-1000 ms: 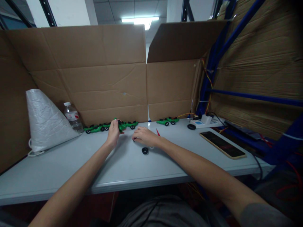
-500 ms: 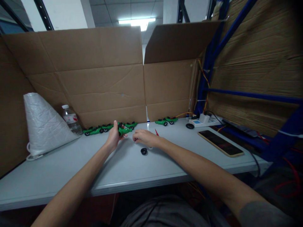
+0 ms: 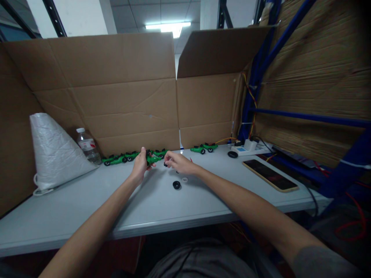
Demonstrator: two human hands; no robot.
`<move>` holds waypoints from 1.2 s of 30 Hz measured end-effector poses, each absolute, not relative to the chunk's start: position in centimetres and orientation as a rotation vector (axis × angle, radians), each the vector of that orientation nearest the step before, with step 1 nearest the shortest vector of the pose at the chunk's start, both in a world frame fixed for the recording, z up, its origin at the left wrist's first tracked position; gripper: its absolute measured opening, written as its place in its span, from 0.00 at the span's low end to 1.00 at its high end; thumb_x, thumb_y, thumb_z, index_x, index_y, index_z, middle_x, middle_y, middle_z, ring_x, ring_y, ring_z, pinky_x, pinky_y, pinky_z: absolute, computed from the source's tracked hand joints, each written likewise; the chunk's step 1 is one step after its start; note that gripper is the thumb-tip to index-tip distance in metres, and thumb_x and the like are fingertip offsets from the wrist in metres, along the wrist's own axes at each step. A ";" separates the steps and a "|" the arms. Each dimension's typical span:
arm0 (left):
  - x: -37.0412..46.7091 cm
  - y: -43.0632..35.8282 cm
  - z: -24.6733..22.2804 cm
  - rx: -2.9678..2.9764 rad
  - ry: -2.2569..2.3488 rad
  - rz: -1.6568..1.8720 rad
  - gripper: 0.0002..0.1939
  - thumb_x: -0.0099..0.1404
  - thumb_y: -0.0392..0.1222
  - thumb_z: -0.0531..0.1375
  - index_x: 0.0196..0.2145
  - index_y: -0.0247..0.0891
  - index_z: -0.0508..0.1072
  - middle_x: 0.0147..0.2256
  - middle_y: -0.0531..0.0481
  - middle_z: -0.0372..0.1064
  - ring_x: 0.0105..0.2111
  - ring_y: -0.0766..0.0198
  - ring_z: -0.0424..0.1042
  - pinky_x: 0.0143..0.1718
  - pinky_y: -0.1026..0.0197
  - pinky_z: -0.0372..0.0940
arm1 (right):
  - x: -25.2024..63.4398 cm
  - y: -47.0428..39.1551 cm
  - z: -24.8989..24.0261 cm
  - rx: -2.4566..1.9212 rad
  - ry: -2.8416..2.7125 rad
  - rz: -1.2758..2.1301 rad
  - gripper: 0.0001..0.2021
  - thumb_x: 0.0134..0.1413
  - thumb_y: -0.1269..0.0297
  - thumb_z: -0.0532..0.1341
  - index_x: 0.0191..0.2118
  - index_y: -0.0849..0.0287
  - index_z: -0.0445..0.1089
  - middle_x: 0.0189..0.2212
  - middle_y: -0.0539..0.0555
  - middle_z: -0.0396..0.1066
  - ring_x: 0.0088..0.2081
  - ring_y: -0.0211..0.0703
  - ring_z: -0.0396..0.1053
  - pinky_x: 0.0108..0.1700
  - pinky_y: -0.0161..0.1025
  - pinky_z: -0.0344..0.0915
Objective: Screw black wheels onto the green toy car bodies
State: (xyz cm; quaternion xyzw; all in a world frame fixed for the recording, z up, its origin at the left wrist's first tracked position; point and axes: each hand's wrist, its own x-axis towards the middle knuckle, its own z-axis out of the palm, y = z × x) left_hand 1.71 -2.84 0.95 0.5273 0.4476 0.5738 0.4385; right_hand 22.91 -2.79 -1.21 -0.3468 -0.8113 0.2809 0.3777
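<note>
Here, the left hand (image 3: 140,166) has its fingers wrapped around a green toy car (image 3: 152,158), lifted just clear of the table (image 3: 87,204); the car's nose pokes out toward 3 o'clock. The right hand (image 3: 180,164) pinches a small black wheel (image 3: 165,164) between thumb and forefinger, fingertips together on it, just beside the car's nose; whether wheel and car touch is too small to tell.

On the table at 6 o'clock from the right hand lies a loose black wheel (image 3: 176,185), and just beside it at its 2 o'clock a small white ring (image 3: 184,179). A thin red piece (image 3: 191,159) shows behind the right hand at 12 o'clock.

Farther out, a row of green cars (image 3: 120,158) stands along the foot of the cardboard wall (image 3: 116,100) at 10 o'clock from the left hand. Two more green cars (image 3: 205,148) sit at 2 o'clock from the right hand. A water bottle (image 3: 86,146) and a white woven bag (image 3: 53,152) stand at 9 o'clock. At 3 o'clock lie a dark phone (image 3: 271,175), a black round piece (image 3: 232,154) and a white power strip (image 3: 249,147).
</note>
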 end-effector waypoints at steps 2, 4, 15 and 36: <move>1.8 -2.9 0.9 1.327 1.106 1.427 0.31 0.69 0.72 0.54 0.37 0.36 0.69 0.29 0.48 0.72 0.19 0.65 0.72 0.16 0.68 0.55 | 22.8 -2.8 -0.9 -0.809 -1.862 1.062 0.08 0.65 0.59 0.62 0.41 0.56 0.63 0.36 0.52 0.74 0.37 0.41 0.75 0.38 0.36 0.67; 1.8 -3.0 0.9 1.337 1.107 1.427 0.32 0.68 0.72 0.54 0.37 0.36 0.69 0.29 0.48 0.72 0.20 0.65 0.72 0.16 0.67 0.55 | 22.9 -2.9 -0.6 -0.696 -1.674 1.304 0.16 0.61 0.52 0.67 0.41 0.56 0.62 0.38 0.54 0.76 0.37 0.42 0.76 0.37 0.36 0.68; 1.9 -3.0 0.8 1.358 1.101 1.420 0.32 0.68 0.72 0.54 0.36 0.36 0.70 0.29 0.48 0.72 0.19 0.65 0.72 0.15 0.67 0.54 | 23.8 -3.9 0.9 -0.527 -1.329 1.694 0.06 0.62 0.63 0.62 0.43 0.57 0.70 0.32 0.49 0.69 0.30 0.35 0.65 0.34 0.31 0.62; 2.2 -3.8 1.3 1.505 1.036 1.340 0.34 0.68 0.74 0.53 0.35 0.35 0.70 0.18 0.50 0.69 0.15 0.65 0.67 0.14 0.67 0.54 | 23.4 -3.7 0.5 -0.597 -1.352 1.869 0.26 0.66 0.38 0.59 0.33 0.60 0.67 0.20 0.42 0.50 0.20 0.31 0.46 0.23 0.30 0.46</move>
